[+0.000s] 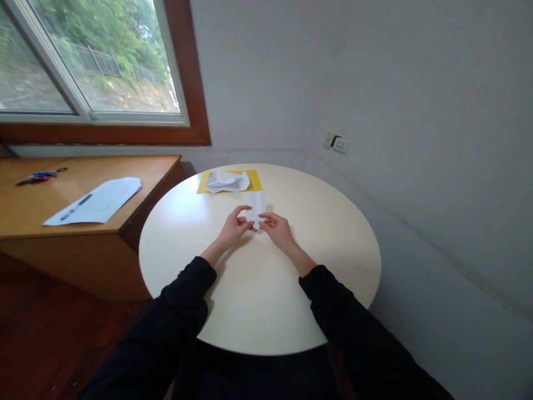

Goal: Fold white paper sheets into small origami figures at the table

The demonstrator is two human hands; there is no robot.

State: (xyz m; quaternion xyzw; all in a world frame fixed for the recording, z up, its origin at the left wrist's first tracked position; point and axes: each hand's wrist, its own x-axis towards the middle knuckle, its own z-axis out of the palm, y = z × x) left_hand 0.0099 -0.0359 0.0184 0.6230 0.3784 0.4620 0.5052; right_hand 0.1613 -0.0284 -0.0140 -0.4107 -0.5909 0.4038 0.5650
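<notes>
A small white folded paper (255, 206) is seen at the centre of the frame on the round cream bench (325, 266), just above and between both hands. Its lower left edge is pinched by the left hand (236, 226), fingers curled together. Its lower right corner is gripped by the right hand (278, 229), fingers likewise closed.

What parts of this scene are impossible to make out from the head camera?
- Folded white paper: its near edge is covered by the fingertips of the left hand and right hand; the fold shape is too small to tell.
- Yellow sheet: mostly hidden under the crumpled white paper.
- Printed sheet on the wooden cabinet: text too small to read.
- Blue object: too small and blurred to identify.
</notes>
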